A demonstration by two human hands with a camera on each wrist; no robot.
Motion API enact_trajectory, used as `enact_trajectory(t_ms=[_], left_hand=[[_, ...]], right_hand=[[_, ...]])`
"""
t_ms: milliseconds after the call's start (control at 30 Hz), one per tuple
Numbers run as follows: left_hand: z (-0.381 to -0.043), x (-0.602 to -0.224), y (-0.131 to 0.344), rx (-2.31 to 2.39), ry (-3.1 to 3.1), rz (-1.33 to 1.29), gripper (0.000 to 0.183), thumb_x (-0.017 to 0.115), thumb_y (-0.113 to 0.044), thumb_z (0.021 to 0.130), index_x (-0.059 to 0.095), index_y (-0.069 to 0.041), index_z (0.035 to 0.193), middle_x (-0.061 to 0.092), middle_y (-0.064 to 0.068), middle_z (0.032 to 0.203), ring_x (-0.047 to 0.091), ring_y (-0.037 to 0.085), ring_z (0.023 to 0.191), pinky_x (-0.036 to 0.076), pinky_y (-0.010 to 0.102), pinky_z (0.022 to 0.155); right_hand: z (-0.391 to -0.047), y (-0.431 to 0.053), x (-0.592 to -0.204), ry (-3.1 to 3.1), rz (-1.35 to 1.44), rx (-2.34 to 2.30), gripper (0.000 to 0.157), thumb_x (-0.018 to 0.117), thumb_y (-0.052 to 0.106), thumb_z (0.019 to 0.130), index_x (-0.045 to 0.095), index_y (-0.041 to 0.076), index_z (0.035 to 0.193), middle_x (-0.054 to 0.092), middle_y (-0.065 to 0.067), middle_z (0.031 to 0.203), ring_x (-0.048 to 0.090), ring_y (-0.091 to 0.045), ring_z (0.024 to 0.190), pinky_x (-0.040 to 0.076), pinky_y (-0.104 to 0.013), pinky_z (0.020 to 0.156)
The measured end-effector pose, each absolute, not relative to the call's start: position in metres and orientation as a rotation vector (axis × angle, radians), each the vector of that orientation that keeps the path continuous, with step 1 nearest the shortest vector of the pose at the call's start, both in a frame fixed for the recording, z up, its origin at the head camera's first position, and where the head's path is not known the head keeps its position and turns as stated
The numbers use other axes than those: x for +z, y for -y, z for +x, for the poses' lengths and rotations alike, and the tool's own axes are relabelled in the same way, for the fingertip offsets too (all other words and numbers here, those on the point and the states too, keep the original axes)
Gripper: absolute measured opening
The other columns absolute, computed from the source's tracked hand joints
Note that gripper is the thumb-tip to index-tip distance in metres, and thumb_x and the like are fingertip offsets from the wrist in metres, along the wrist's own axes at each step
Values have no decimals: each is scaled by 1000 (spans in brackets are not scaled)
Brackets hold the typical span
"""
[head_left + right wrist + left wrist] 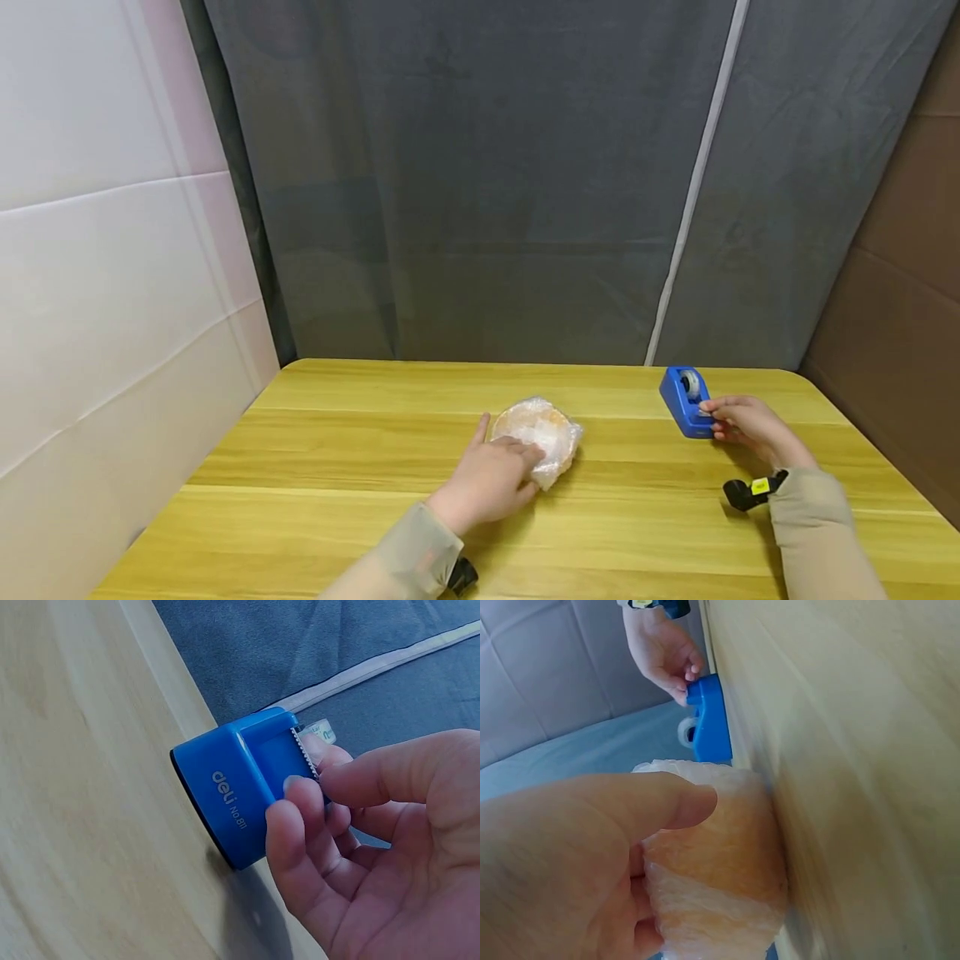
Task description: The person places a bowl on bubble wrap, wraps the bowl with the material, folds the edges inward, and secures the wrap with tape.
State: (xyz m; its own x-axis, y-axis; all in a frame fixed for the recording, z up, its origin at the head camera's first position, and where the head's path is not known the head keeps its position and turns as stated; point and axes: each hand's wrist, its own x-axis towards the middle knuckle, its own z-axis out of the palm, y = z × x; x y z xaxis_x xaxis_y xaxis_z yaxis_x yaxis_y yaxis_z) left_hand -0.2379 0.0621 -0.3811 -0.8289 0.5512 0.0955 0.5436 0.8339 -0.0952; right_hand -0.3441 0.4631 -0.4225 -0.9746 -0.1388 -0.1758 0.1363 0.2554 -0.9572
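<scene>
A round, orange-tinted item (558,429) wrapped in bubble wrap lies near the middle of the table. My left hand (491,479) rests over its near left part, fingers laid across the top; in the left wrist view the thumb (682,802) lies along the wrapped side. To the right stands a blue tape dispenser (684,408) with a roll of clear tape (690,383). At its front, my right hand (750,425) pinches the tape end by the toothed cutter (304,754); the fingers hide most of that end.
The wooden table (337,467) runs back to a dark grey curtain (465,208). White cloth (112,250) hangs on the left and a brown panel (900,333) on the right. Each wrist carries a small black camera (742,494).
</scene>
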Motion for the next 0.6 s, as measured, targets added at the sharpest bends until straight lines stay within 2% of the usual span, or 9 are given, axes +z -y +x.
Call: enact_trajectory(t_ms=[300,433,600], left_hand=[[-244,-384,-64,37,2878,-877,40,61,-36,92,62,-25,130,62,-10,127,53,14,123,16,60,112],[-244,-385,-63,29,2873,-882,40,62,-35,91,62,-25,130,62,-10,127,52,13,123,16,60,112],[-244,-384,-62,29,2876,-880,40,61,-35,92,62,-25,130,62,-10,128,52,14,124,15,60,113]], right_hand=[[-343,-468,-419,-2328,-20,-1757,24,44,2,98,64,-5,108,59,1,85,60,-9,73,52,-23,68],[-342,-469,-420,-2268,15,-1819,19,45,2,98,59,-6,107,61,2,83,63,-9,72,53,-22,69],[-340,-468,-419,-2245,7,-1847,34,46,18,101,48,-12,119,56,-1,95,66,-7,77,54,-21,72]])
